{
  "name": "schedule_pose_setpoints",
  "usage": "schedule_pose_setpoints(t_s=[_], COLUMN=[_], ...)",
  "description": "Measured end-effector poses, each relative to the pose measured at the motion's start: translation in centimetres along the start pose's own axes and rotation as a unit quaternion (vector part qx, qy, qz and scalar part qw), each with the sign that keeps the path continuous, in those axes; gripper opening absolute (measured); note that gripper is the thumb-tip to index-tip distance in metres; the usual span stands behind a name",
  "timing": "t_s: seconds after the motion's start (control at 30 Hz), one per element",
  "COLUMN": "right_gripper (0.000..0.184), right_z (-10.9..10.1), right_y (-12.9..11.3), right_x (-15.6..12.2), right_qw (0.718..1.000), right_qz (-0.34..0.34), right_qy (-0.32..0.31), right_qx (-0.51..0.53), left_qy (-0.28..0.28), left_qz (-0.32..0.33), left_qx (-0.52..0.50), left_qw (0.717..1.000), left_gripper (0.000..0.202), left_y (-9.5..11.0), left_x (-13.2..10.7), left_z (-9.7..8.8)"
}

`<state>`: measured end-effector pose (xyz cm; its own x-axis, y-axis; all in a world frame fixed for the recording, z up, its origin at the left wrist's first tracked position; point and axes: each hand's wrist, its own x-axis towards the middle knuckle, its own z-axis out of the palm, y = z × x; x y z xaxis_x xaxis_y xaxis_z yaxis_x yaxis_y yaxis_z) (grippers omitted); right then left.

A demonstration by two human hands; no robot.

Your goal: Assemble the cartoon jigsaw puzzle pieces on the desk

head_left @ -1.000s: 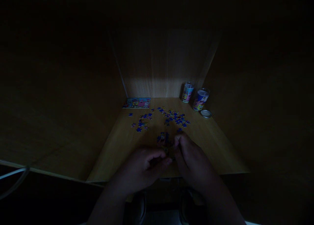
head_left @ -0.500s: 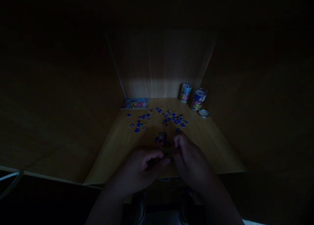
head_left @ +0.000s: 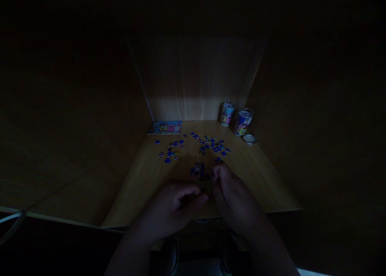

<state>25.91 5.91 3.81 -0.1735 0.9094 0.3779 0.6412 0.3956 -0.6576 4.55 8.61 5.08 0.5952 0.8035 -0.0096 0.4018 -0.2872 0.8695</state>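
Note:
The scene is very dark. My left hand [head_left: 173, 207] and my right hand [head_left: 230, 195] meet at the near middle of a wooden desk [head_left: 265, 179], fingers curled and pinched around a small cluster of joined puzzle pieces [head_left: 202, 179]. Just beyond my fingertips lies a joined blue and pink puzzle patch [head_left: 197, 169]. Loose blue puzzle pieces [head_left: 212, 144] are scattered further back, with a smaller group [head_left: 170, 151] to the left.
A colourful cartoon picture card [head_left: 165, 127] lies at the back left against the wooden wall. Two cartoon-printed tins [head_left: 226, 113] [head_left: 243, 122] stand at the back right, with a round lid [head_left: 249, 139] beside them. Dark panels close in both sides.
My hands stay pinched together in nearly the same spot; the view has drifted slightly, shifting the desk's things a little to the left.

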Motion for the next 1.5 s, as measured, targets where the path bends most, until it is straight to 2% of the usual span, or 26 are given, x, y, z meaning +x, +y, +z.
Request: schedule_pose_setpoints(t_s=[0.2, 0.33, 0.53, 0.8, 1.23, 1.37, 1.5], right_gripper=[0.016, 0.02, 0.015, 0.011, 0.015, 0.013, 0.012], right_z=[-0.08, -0.07, -0.11, -0.13, -0.08, 0.14, 0.01], right_y=[0.0, 0.32, 0.3, 0.09, -0.02, 0.32, 0.81], right_x=[0.06, -0.06, -0.13, -0.06, 0.12, 0.12, 0.18], right_qw=[1.0, 1.0, 1.0, 1.0, 1.0, 1.0, 0.995], right_qz=[-0.011, -0.022, -0.024, 0.007, -0.001, 0.013, 0.025], right_qy=[0.006, 0.008, 0.01, -0.01, -0.007, 0.016, 0.085], right_qx=[0.004, 0.002, 0.0, 0.009, 0.007, 0.015, 0.039], left_qy=[0.009, 0.004, 0.002, -0.007, -0.002, -0.004, -0.039], left_qz=[0.023, 0.005, 0.003, -0.015, -0.005, -0.005, 0.004], left_qx=[0.008, 0.008, 0.009, 0.006, 0.016, 0.015, 0.032], left_qw=[1.0, 1.0, 1.0, 1.0, 1.0, 1.0, 0.999], left_gripper=[0.04, 0.041, 0.039, 0.041, 0.041, 0.04, 0.035], left_y=[-0.28, -0.34, -0.21, -0.35, -0.73, -0.4, -0.13], left_x=[-0.03, -0.01, -0.04, -0.08, 0.02, -0.12, -0.41], left_z=[0.01, 0.01, -0.03, 0.02, 0.05, -0.05, -0.25])
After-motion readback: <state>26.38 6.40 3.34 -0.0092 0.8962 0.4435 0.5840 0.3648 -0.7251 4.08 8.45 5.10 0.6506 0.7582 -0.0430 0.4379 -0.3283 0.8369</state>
